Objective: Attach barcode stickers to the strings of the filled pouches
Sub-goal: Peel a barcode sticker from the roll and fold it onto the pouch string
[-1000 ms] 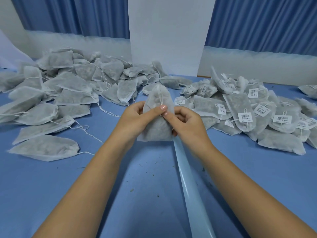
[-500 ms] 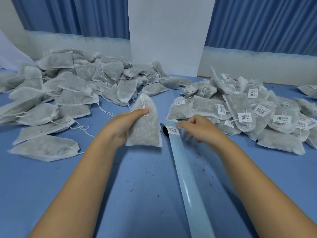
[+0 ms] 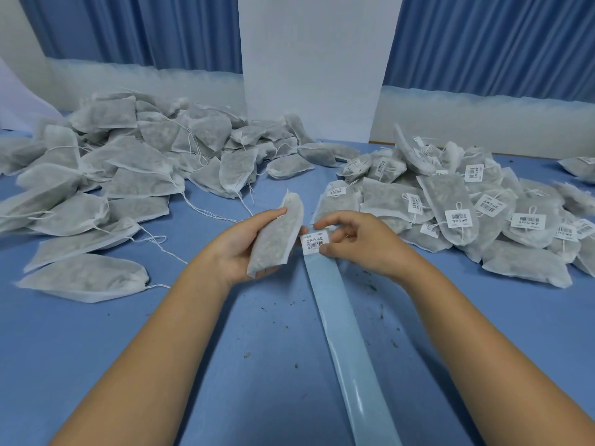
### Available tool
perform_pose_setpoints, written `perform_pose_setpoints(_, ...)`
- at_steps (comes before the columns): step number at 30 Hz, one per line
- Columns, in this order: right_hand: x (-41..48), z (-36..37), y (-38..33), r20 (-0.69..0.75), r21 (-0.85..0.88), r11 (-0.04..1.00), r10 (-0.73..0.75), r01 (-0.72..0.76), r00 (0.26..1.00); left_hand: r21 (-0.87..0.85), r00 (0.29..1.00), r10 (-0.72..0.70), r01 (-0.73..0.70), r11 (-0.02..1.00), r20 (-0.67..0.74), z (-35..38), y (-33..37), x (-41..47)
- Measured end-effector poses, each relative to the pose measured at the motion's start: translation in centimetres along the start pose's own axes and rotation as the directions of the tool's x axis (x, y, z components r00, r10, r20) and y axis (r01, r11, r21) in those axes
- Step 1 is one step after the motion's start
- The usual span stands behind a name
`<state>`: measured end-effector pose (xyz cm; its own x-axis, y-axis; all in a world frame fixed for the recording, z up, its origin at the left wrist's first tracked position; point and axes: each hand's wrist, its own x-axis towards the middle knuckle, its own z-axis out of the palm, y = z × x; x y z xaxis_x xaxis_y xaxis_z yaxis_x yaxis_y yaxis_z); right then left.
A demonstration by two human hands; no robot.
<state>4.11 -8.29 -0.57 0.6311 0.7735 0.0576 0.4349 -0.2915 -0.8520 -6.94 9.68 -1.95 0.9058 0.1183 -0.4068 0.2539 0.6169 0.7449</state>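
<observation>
Right hand (image 3: pixel 357 243) has moved in and pinches the barcode sticker (image 3: pixel 314 242) at the end of the backing strip (image 3: pixel 341 323), beside the pouch (image 3: pixel 278 233) the left hand (image 3: pixel 238 249) grips; peel slowly, corner first.

Small hand-packing and labelling workroom. Wide tabletop (image 3: pixel 96 365) under blue cloth. Left: loose heap of unlabelled pouches (image 3: pixel 128 175), white mesh, filled, strings bare. Right: second heap of tagged pouches (image 3: pixel 450 204), barcode labels on their strings. Between the heaps: long glossy backing strip (image 3: pixel 347 342), one barcode sticker (image 3: pixel 314 243) at its far end. Dry herb crumbs (image 3: pixel 247 355) scattered on the cloth. Behind: pleated blue curtains (image 3: pixel 483 43), plain white panel (image 3: pixel 312 66). Batch quantities, sorted piles: production work.
</observation>
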Motion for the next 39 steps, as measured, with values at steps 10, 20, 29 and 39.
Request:
perform_pose_setpoints(10, 0.1, 0.8, 0.2, -0.166, -0.322, 0.921, -0.283, 0.219, 0.945, -0.045, 0.999, -0.038, 0.037, 0.998, -0.019, 0.2, 0.1, 0.0)
perform_pose_setpoints(20, 0.0, 1.1, 0.2, -0.148, -0.282, 0.931, -0.282, 0.232, 0.948, 0.006, 1.000, -0.027, 0.027, 1.000, -0.004, -0.5, 0.1, 0.4)
perform_pose_setpoints(29, 0.1, 1.3, 0.4, -0.190, -0.383, 0.896, -0.313, 0.224, 0.931, -0.014, 1.000, -0.014, 0.014, 1.000, -0.020, 0.3, 0.1, -0.1)
perform_pose_setpoints(39, 0.0, 1.5, 0.2, -0.205, -0.418, 0.876, -0.349, 0.241, 0.914, 0.010, 1.000, 0.000, 0.000, 1.000, 0.013, 0.1, 0.1, 0.1)
